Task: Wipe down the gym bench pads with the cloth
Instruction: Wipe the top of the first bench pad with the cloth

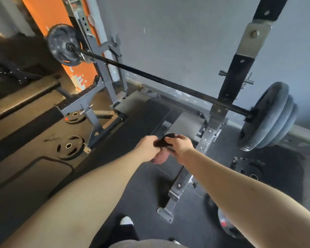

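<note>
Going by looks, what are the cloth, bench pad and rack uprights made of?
Cloth: dark soft fabric, bunched limply between left hand and right hand; weave too blurred to tell.
Bench pad: probably a vinyl-type cover; matte black, smooth, flat.
Rack upright: likely painted steel; grey squared tube with punched holes and bolted brackets.

dark soft cloth (166, 138); matt black bench pad (143, 120); scuffed grey metal frame (211, 129); glossy black barbell (150, 76).
</note>
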The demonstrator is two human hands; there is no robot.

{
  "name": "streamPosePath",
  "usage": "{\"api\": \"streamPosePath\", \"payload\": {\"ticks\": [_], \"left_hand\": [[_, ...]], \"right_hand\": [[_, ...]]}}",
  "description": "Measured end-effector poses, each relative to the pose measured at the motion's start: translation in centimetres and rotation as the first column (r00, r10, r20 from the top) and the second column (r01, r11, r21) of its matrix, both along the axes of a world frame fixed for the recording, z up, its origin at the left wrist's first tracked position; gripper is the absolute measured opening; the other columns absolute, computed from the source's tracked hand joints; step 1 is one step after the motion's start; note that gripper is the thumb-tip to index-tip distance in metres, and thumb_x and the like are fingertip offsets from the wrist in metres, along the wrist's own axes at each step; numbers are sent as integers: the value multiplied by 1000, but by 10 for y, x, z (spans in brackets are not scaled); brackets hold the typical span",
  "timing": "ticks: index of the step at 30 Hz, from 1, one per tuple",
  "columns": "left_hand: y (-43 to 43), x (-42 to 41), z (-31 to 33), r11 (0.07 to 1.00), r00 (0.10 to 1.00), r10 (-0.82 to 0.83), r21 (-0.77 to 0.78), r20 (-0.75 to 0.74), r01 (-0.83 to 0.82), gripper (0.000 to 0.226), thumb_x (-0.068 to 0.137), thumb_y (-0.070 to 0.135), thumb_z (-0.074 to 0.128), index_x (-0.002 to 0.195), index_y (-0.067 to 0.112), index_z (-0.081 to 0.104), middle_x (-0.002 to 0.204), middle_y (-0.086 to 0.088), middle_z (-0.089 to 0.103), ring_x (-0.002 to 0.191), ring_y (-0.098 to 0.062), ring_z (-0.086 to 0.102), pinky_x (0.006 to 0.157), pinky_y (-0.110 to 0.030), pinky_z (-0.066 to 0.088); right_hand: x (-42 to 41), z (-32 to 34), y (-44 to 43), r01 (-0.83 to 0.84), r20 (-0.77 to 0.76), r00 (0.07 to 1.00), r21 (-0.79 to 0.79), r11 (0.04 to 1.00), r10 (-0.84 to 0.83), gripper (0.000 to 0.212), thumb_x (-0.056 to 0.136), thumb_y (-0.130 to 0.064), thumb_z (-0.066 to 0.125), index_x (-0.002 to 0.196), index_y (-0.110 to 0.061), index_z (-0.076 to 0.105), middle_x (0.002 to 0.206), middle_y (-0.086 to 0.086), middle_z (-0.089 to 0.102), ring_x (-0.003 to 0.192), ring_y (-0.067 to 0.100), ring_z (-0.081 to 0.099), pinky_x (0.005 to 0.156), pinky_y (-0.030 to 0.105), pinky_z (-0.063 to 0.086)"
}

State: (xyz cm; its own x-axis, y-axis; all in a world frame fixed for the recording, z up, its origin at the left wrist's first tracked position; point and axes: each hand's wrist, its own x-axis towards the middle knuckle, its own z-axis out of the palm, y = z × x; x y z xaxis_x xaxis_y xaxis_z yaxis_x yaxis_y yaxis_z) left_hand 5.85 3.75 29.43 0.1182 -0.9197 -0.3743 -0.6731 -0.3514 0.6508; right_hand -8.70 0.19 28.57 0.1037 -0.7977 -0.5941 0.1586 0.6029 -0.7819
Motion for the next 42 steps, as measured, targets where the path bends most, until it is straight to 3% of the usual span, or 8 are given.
{"api": "streamPosePath", "payload": {"ticks": [5, 8, 11, 14, 21, 27, 34, 42], "left_hand": [[-1, 39, 17, 992, 993, 120, -44, -16, -121, 14, 96, 18, 53, 93, 14, 66, 97, -7, 67, 93, -24, 61, 79, -34, 46], [-2, 71, 24, 973, 967, 224, -33, -125, -229, 19, 92, 18, 54, 75, 11, 58, 84, -7, 63, 84, -24, 56, 73, -33, 39], [-3, 106, 27, 973, 957, 228, -3, -178, -232, 18, 85, 23, 56, 75, 9, 62, 84, -3, 63, 83, -20, 55, 73, -32, 38], [-8, 148, 23, 984, 967, 176, 27, -184, -174, 25, 88, 15, 55, 63, 17, 56, 75, 0, 57, 77, -18, 50, 67, -32, 35], [-31, 261, -1, 994, 982, 83, 88, -168, -69, 25, 88, 22, 57, 63, 19, 59, 73, 2, 58, 79, -18, 52, 66, -32, 35], [-45, 346, -21, 993, 993, -3, 116, -120, 17, 15, 89, 34, 66, 80, 23, 70, 85, 0, 70, 86, -16, 64, 71, -32, 44], [-60, 371, -39, 998, 998, 64, 22, 2, -64, 35, 96, 43, 64, 72, 19, 57, 72, 1, 58, 77, -23, 60, 65, -30, 38], [-88, 378, -43, 913, 808, 405, 241, -429, -330, 18, 100, 14, 56, 108, 1, 66, 105, -23, 69, 91, -36, 69, 70, -54, 63]], "right_hand": [[27, 20, -8, -101, 58, 993, 23, 995, 99, 12, 96, 2, 61, 103, -7, 65, 104, 20, 72, 94, 30, 71, 81, 40, 64], [53, 16, -14, -202, -124, 973, -47, 978, 195, 38, 88, 15, 57, 119, -5, 65, 106, 15, 71, 87, 25, 70, 80, 35, 63], [85, 4, -18, -400, -340, 877, -124, 908, 339, 74, 78, 19, 61, 145, -13, 53, 139, 6, 60, 126, 26, 59, 99, 33, 53], [126, -6, -26, -575, -301, 796, -109, 811, 524, 101, 75, 22, 62, 160, -24, 33, 157, -4, 44, 145, 23, 42, 104, 31, 43], [228, -12, -41, -708, -593, 577, -20, 706, 562, 30, 83, -21, 84, 112, -22, 76, 103, -2, 76, 97, 16, 71, 94, 35, 58], [290, 2, -49, -647, -539, 625, 47, 761, 565, 28, 89, -20, 77, 115, -10, 73, 105, 13, 77, 93, 21, 73, 83, 23, 56], [330, -3, -62, -626, -702, 533, 49, 778, 473, 23, 93, -26, 74, 111, -13, 75, 103, 7, 76, 94, 25, 73, 90, 45, 61], [360, -7, -79, -715, -732, 465, 21, 699, 498, 19, 98, -26, 64, 93, -11, 75, 90, 9, 76, 75, 17, 66, 83, 40, 58]]}}
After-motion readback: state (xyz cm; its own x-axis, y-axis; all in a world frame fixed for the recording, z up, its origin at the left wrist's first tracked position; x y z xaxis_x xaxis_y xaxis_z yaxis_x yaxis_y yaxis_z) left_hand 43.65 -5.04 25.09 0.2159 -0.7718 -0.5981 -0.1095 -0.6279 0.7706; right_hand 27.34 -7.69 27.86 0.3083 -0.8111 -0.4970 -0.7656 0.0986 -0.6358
